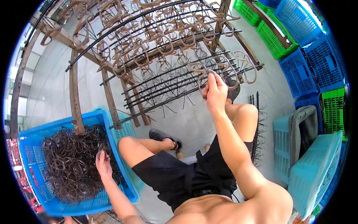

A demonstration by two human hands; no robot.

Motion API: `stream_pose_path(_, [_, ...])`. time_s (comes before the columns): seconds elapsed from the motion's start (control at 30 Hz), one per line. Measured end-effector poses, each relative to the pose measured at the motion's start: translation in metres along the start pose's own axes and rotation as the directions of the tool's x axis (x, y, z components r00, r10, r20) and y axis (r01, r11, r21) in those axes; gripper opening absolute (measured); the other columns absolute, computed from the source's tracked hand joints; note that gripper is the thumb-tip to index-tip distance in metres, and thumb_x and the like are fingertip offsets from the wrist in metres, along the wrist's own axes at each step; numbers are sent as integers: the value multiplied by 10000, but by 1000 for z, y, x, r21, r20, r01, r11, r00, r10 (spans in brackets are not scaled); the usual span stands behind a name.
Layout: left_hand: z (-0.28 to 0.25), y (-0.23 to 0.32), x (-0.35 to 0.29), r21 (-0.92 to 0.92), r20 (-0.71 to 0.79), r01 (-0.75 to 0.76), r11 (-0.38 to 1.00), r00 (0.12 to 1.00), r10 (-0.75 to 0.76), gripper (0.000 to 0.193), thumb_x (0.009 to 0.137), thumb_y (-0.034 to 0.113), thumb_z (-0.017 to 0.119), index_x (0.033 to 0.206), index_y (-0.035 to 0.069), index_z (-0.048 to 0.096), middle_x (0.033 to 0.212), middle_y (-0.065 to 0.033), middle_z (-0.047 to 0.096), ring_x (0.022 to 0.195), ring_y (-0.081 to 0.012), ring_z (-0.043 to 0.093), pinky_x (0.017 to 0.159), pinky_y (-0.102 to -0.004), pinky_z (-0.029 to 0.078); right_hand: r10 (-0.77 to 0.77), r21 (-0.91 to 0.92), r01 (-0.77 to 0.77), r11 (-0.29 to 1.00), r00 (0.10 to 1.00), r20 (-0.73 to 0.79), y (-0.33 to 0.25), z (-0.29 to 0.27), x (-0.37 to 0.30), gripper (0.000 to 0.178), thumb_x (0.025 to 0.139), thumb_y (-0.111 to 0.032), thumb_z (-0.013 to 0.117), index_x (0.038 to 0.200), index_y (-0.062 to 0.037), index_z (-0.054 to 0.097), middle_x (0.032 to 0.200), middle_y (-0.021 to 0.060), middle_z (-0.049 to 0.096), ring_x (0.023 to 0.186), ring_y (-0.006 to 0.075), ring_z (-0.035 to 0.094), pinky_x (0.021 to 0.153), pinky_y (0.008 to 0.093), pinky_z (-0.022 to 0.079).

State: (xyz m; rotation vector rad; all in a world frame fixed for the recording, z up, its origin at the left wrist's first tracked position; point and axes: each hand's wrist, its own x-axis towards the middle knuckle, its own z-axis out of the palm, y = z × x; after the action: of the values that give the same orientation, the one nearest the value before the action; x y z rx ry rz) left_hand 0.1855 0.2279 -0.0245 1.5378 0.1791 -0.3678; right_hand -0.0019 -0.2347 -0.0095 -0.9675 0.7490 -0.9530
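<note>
My right hand is raised in front of the rack, its thumb and fingers pinching a grey-brown loop-shaped piece. Beside it, similar loops hang at the right end of a black hooked rod. My left hand is low on the left, fingers curled in at the right side of a heap of dark loop-shaped pieces. Whatever is between those fingers is too small to make out. A blue plastic basket holds the heap.
A wooden rack carries black rods with many brown loops. More hooked rods stand right of my knee. Blue crates, green crates and pale turquoise crates line the right side. My legs are between basket and rods.
</note>
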Motion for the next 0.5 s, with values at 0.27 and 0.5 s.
stream_pose_path(0.27, [7, -3, -19, 25, -186, -83, 996, 979, 86, 266, 882, 326, 600, 956, 71, 598, 843, 12, 588, 664, -81, 496, 615, -236, 400, -137, -338, 128, 932, 991, -2, 4, 13, -14, 190, 914, -175, 533, 971, -13, 612, 538, -35, 465, 418, 47, 406, 378, 232, 347])
stream_pose_path(0.5, [15, 12, -21, 73, -229, -313, 947, 919, 321, 204, 920, 273, 546, 970, 77, 578, 843, 9, 570, 743, -76, 502, 654, -243, 411, -199, -465, 181, 867, 980, 10, -4, 4, -1, 187, 915, -182, 535, 880, -9, 599, 526, -20, 440, 476, 33, 395, 421, 236, 321])
